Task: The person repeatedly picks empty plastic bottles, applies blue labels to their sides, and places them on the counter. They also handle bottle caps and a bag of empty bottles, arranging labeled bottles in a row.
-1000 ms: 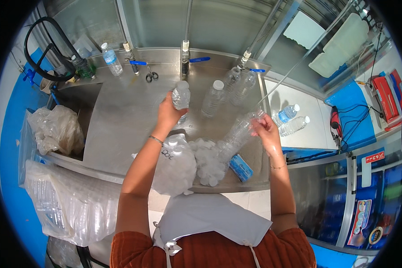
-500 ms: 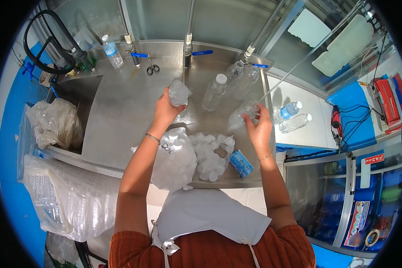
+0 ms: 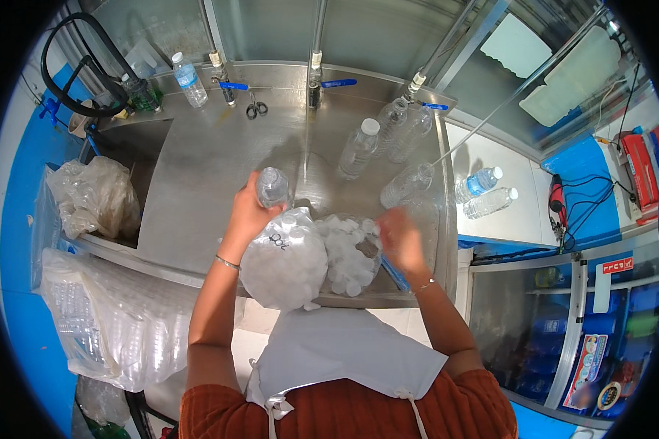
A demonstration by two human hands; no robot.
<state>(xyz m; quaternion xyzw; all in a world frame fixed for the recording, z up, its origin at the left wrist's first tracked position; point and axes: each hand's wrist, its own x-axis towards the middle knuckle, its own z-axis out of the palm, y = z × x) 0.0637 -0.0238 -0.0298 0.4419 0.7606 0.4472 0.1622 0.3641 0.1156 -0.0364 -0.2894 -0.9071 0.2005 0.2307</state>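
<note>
My left hand [image 3: 247, 212] is wrapped round a clear plastic bottle [image 3: 272, 186], held over the steel counter [image 3: 198, 212] just beyond a full white plastic bag [image 3: 282, 265]. My right hand [image 3: 403, 241] is smeared by motion at the right edge of a clear bag of white bottle caps [image 3: 343, 256], so its fingers cannot be made out. A blue packet [image 3: 395, 274] lies partly hidden beside that hand. Another uncapped clear bottle [image 3: 406, 185] stands on the counter beyond it. Further back are a bottle with a white cap [image 3: 359, 149] and two clear bottles [image 3: 392, 117].
Taps with blue handles [image 3: 338, 83] line the back edge, near hanging scissors [image 3: 256, 107]. A labelled bottle [image 3: 190, 82] stands at the back left. The sink [image 3: 150, 157] holds a crumpled plastic bag [image 3: 95, 201]. Two capped bottles [image 3: 483, 181] are on the right ledge, above a glass-door fridge [image 3: 520, 314].
My right hand has let go of a clear bottle, now standing on the counter, and moved nearer to the caps. My left hand has brought its bottle closer to me.
</note>
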